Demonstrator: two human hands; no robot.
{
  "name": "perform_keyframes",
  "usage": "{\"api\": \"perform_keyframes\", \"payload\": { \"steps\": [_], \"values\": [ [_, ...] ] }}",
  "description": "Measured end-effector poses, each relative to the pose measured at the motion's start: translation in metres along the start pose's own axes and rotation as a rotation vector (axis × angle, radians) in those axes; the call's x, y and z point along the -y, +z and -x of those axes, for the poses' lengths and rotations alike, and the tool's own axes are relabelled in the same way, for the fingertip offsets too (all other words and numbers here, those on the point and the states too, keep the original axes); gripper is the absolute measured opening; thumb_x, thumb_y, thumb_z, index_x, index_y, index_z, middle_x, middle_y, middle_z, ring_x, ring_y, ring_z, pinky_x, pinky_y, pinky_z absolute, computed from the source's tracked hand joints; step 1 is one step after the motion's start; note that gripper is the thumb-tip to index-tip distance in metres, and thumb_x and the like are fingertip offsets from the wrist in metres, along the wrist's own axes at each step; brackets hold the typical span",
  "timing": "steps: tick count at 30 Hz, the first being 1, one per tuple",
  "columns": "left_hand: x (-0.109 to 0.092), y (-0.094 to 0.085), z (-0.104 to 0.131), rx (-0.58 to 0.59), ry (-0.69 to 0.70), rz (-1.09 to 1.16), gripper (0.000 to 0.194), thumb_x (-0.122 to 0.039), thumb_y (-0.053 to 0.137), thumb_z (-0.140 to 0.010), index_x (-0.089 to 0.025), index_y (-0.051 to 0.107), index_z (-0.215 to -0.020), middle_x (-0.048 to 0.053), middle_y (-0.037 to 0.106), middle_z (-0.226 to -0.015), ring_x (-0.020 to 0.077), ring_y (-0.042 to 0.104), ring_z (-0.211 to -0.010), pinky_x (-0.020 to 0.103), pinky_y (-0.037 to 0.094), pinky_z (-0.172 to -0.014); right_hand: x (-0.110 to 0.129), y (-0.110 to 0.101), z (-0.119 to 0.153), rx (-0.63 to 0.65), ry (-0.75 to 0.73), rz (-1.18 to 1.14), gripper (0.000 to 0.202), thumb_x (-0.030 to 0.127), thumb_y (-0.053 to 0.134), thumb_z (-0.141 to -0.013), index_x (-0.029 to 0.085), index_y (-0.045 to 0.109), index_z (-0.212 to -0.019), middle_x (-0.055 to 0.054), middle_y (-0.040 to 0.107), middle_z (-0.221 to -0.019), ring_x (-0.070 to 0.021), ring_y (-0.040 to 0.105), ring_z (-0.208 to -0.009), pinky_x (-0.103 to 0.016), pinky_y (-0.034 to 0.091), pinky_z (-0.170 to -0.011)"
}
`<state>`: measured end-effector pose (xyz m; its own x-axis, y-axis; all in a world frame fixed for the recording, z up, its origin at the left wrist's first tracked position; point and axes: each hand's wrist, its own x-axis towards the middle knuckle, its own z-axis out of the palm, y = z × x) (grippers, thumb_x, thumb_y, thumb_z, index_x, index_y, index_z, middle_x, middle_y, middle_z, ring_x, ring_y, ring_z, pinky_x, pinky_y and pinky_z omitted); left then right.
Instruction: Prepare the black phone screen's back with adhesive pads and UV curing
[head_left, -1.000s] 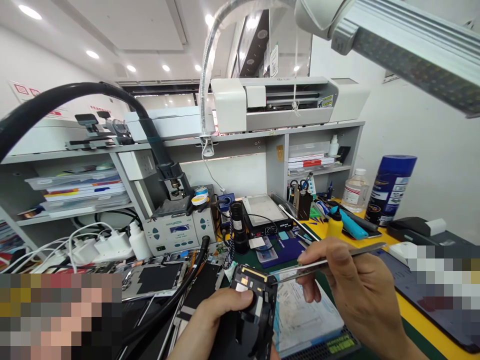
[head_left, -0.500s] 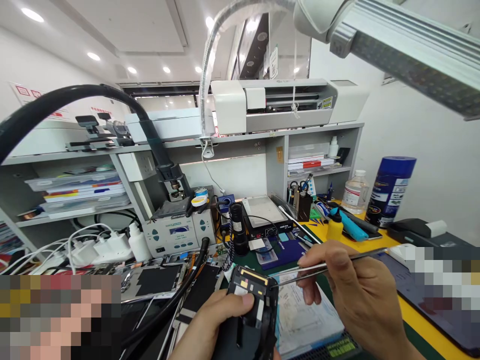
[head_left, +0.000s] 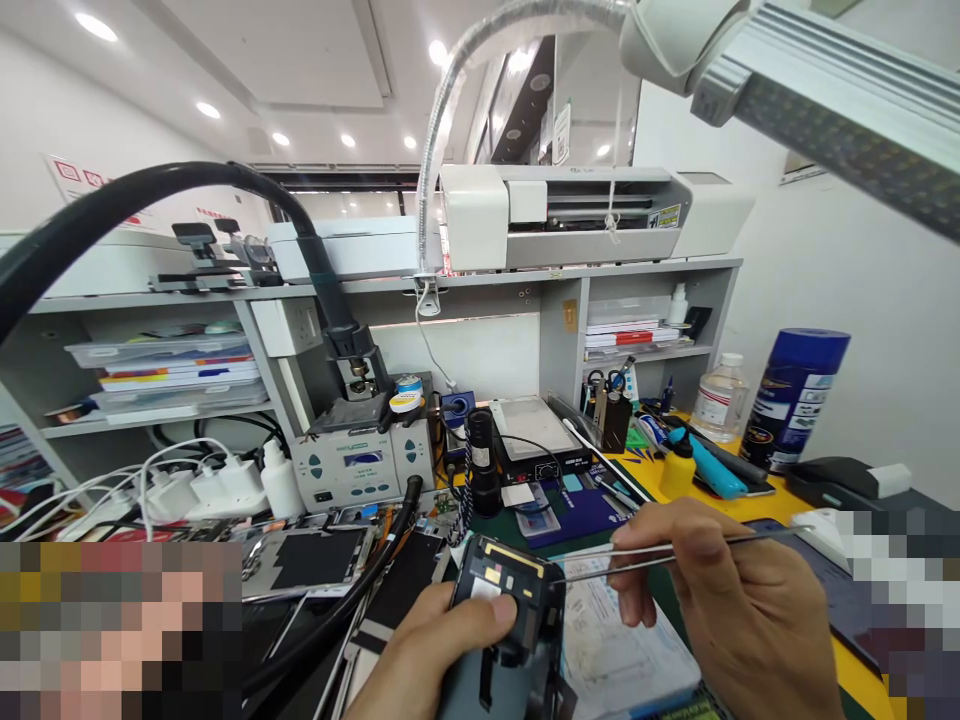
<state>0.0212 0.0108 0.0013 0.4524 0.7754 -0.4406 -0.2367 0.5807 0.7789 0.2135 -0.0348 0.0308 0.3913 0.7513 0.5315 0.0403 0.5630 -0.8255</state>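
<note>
While the left hand (head_left: 450, 632) steadies an opened phone (head_left: 527, 622), the right hand (head_left: 739, 600) holds tweezers (head_left: 592, 573) near its corner.
Left thumb and fingers clasp the phone, just left of a whitish pad (head_left: 626, 640); it looks light, stiff and slick, its exposed parts fragile, so side edges seem the safest hold. Right fingers pinch the tweezers.

The black-and-grey rectangular phone (head_left: 514, 645) has matt plastic at its top, shiny gold-coloured metallic strips (head_left: 515, 559) and a smooth lower back. Right of the phone, slim silver metal tweezers (head_left: 592, 573) look smooth and glossy; the flat white-and-blue rectangular block (head_left: 622, 640) there is scuffed and smudged. Beyond the phone to the right stand a glossy dark-blue cylindrical can (head_left: 795, 400) and a smooth, clear plastic bottle (head_left: 718, 400).
</note>
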Motion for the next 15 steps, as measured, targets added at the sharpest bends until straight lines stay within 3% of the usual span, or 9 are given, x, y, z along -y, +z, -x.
{"api": "perform_keyframes", "payload": {
  "steps": [8, 15],
  "values": [
    [0.000, 0.005, 0.003, -0.139, 0.010, 0.004, 0.038, -0.026, 0.077, -0.069, -0.009, 0.066, -0.101, 0.014, 0.076, -0.074, 0.0358, 0.072, -0.088, 0.046, 0.058, -0.073, 0.001, 0.001, 0.000, -0.014, 0.009, 0.016, 0.046, 0.061, 0.059, -0.089, 0.021, 0.070, -0.069, -0.001, 0.060, -0.049, -0.0113, 0.054, -0.040, -0.020, 0.040, -0.039],
    [-0.005, 0.024, 0.017, -0.191, 0.048, -0.014, 0.029, -0.020, 0.066, -0.076, -0.009, 0.064, -0.103, 0.015, 0.076, -0.073, 0.0340, 0.071, -0.092, 0.043, 0.058, -0.070, -0.001, 0.000, 0.001, -0.002, -0.003, 0.008, 0.041, 0.056, 0.060, -0.090, 0.022, 0.070, -0.071, 0.000, 0.061, -0.052, -0.0126, 0.055, -0.041, -0.021, 0.041, -0.039]
  ]
}}
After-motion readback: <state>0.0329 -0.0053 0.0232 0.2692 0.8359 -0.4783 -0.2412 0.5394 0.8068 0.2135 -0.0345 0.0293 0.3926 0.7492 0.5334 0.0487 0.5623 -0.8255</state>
